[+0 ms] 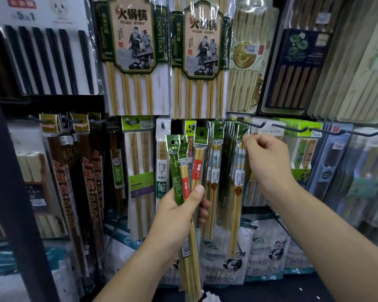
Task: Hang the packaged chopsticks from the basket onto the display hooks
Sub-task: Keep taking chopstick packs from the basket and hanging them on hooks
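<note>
My left hand (pixel 179 211) grips a fanned bundle of narrow chopstick packs (pixel 189 168) with green header cards and red bands, thumb pressed across their fronts, in front of the display. My right hand (pixel 265 162) pinches the green header of a hanging chopstick pack (pixel 239 184) at the black display hook (pixel 252 124), where several similar packs hang behind it. The header's hole sits at the hook's near end; whether it is threaded on I cannot tell. The basket is out of view.
Large hot-pot chopstick packs (pixel 132 53) hang overhead. Dark wooden sets (pixel 74 171) fill hooks at left beside a black shelf post (pixel 11 192). More empty-tipped hooks (pixel 292 128) jut out at right over boxed sets. Bagged goods (pixel 264 253) lie below.
</note>
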Demonstrator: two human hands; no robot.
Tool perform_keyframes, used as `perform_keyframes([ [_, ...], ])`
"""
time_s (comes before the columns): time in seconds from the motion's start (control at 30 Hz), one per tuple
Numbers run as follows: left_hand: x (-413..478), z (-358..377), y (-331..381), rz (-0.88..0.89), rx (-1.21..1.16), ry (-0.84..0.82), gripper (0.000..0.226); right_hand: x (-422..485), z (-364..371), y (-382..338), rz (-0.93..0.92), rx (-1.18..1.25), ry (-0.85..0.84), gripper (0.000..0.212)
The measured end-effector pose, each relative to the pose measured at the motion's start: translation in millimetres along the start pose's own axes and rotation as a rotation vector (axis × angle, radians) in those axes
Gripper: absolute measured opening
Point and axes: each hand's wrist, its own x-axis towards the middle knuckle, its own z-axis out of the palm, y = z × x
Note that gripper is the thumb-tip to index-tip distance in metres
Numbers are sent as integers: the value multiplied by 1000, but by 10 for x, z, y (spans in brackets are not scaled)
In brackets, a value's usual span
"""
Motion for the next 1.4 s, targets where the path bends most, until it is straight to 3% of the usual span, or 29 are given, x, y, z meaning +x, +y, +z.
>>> perform_keyframes([
  [0.23, -20, 17, 11, -2, 55, -57, 23, -156, -38, 22, -52, -84, 79, 24],
  [0.33, -24, 40, 14, 0, 77, -85, 25, -400, 1, -95, -150, -71, -71, 21],
  [0.43, -42, 67, 24, 14, 60, -113, 33, -579, 66, -201, -136, 9, -270, 22],
  [0.57, -57, 81, 5, 23, 60, -125, 42, -598, 107, -247, -99, 62, -299, 25],
  [0.73, -36, 44, -21, -1, 111, -114, 29, -471, 48, -245, 28, 228, -189, 37],
  [0.93, -2, 14, -5, -16, 36, -94, 19, -254, -30, -205, 48, 188, -41, 44],
  [1.17, -11, 12, -12, -14, 35, -116, 19, -121, -30, -123, 38, 110, -11, 39],
  [1.4, -8, -6, -17, 3, 33, -130, 21, -94, 6, -75, 20, 96, -3, 55],
])
